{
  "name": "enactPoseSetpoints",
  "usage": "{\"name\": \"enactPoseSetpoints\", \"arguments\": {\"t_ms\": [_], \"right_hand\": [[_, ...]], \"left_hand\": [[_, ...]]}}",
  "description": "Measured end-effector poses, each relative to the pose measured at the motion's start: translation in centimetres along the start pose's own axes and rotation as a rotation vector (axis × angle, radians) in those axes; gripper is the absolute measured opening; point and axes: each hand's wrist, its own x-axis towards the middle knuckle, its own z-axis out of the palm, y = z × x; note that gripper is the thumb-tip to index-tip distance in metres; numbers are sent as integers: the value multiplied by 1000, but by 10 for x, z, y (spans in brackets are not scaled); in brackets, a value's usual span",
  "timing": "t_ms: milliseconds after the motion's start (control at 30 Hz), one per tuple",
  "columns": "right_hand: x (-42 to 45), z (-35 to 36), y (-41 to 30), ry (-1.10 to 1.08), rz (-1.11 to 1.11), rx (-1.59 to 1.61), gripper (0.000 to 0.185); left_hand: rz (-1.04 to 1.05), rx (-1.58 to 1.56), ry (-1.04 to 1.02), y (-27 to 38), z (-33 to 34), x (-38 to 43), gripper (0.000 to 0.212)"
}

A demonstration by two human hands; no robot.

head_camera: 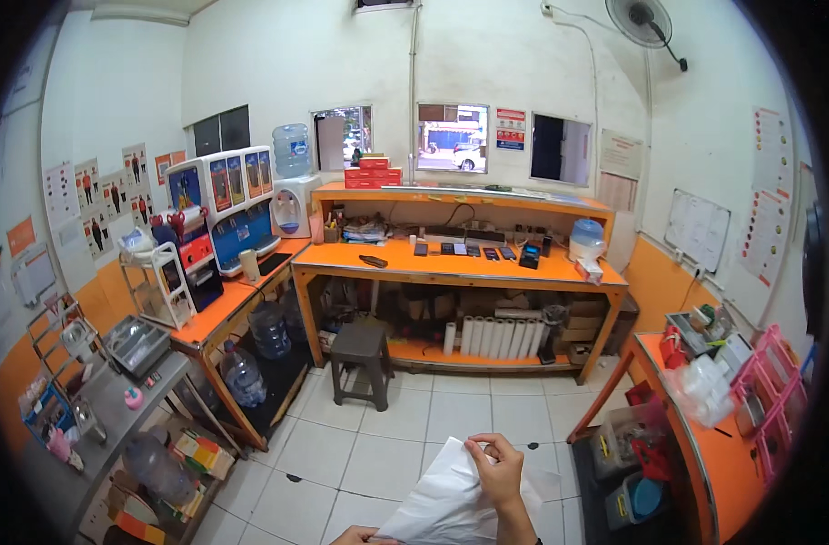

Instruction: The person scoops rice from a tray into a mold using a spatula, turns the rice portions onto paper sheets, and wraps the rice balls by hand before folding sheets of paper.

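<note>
A white sheet (431,504), thin plastic or paper, is held up in front of me over the tiled floor. My right hand (499,470) pinches its upper edge between thumb and fingers. At the bottom of the picture my left hand (360,535) grips the sheet's lower left part; most of that hand is cut off by the frame. A more see-through part of the sheet hangs to the right of my right wrist. The sheet's lower end lies out of view.
Ahead stands an orange counter (448,268) with several phones, and a grey stool (360,354) before it. An orange table (721,449) with pink baskets is on my right. Drink dispensers (234,204) and a grey metal table (108,409) line the left. White tiles (387,443) cover the floor.
</note>
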Motion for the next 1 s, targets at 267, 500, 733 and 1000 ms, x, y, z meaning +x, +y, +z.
{"name": "enactPoseSetpoints", "arguments": {"t_ms": [267,500,733,1000], "right_hand": [[74,72,59,-424,-138,36,20],[74,140,74,-849,-365,57,24],[10,200,55,-729,-628,87,27],[-191,175,-14,-1423,-543,519,37]], "left_hand": [[77,488,475,-12,-40,64,36],[-1,-50,734,29,-32,77,23],[-53,-462,1280,-6,6,21,19],[233,-759,1915,-30,101,-116,25]]}}
